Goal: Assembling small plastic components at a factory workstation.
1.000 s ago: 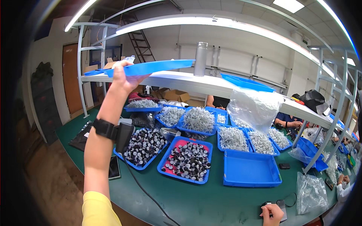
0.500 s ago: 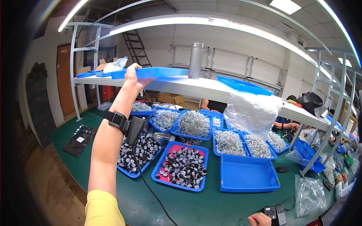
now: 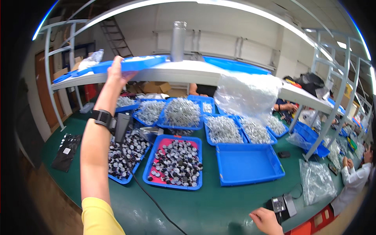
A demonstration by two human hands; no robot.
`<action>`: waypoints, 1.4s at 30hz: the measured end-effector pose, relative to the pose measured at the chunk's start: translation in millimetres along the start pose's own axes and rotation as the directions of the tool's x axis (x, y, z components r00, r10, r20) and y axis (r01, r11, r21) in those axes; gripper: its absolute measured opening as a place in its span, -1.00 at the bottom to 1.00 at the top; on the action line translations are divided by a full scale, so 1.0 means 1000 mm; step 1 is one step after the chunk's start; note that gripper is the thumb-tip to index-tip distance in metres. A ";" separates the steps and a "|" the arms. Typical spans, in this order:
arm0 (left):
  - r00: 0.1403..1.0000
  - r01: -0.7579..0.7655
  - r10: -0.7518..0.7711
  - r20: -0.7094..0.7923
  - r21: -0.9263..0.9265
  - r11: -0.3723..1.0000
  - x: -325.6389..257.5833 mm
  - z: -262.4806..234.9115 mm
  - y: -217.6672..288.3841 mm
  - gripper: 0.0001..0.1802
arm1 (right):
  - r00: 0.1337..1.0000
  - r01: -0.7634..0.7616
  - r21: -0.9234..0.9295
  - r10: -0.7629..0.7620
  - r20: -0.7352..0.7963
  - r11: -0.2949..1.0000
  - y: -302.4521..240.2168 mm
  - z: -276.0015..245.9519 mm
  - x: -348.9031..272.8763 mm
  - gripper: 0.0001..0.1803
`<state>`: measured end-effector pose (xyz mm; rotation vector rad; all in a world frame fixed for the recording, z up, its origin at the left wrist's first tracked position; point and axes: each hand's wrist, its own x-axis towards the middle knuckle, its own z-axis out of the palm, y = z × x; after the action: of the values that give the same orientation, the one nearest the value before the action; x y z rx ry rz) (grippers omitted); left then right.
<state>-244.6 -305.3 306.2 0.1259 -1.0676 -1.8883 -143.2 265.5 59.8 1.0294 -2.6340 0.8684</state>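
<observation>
My left hand [image 3: 118,74] reaches up to the shelf, closed on the near edge of a shallow blue tray [image 3: 147,62] that lies at shelf height. What that tray contains is mostly out of sight. A black strap [image 3: 102,117] with a black device and cable is on my left wrist. At the lower right, my right hand [image 3: 267,221] hovers over the table with loosely bent fingers and nothing visible in them. Closest to it is a small black device with a grey side [image 3: 280,204]. An empty blue tray [image 3: 250,164] sits farther back from that hand.
Small black-and-clear round parts fill a blue tray with a pink base [image 3: 197,180]. Behind stand several blue trays of pale pin-like parts [image 3: 182,113]. On the white shelf [image 3: 192,74] is a grey metal cylinder [image 3: 178,43]. A clear bag [image 3: 246,94] hangs over its edge.
The whole scene has shifted leftward and upward in view. My left hand still holds the shelf tray. More of my right hand shows, now a little apart from the small black device.
</observation>
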 end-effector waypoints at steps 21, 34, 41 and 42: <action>0.726 -0.685 -0.238 0.645 0.709 -0.167 -0.155 -0.051 0.004 -0.17 | 0.989 0.148 -0.530 -0.132 0.069 0.835 0.091 0.068 0.116 -0.39; 0.329 -0.739 0.104 0.939 0.324 -0.590 -0.318 -0.065 0.035 -0.21 | 0.998 0.060 -0.598 -0.032 0.057 0.799 0.073 0.103 0.078 -0.47; 0.023 -0.879 0.143 0.989 0.088 -0.469 -0.288 -0.090 -0.045 -0.39 | 0.986 0.025 -0.517 -0.106 -0.128 0.856 0.069 0.118 0.063 -0.49; 0.066 -0.917 0.112 0.991 0.105 -0.385 -0.289 -0.092 -0.069 -0.41 | 0.975 0.018 -0.483 -0.123 -0.187 0.875 0.069 0.121 0.062 -0.50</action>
<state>-84.6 -129.8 105.9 -0.5512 -2.0272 0.4330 -230.5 200.8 -47.2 0.8374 -2.4225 0.2577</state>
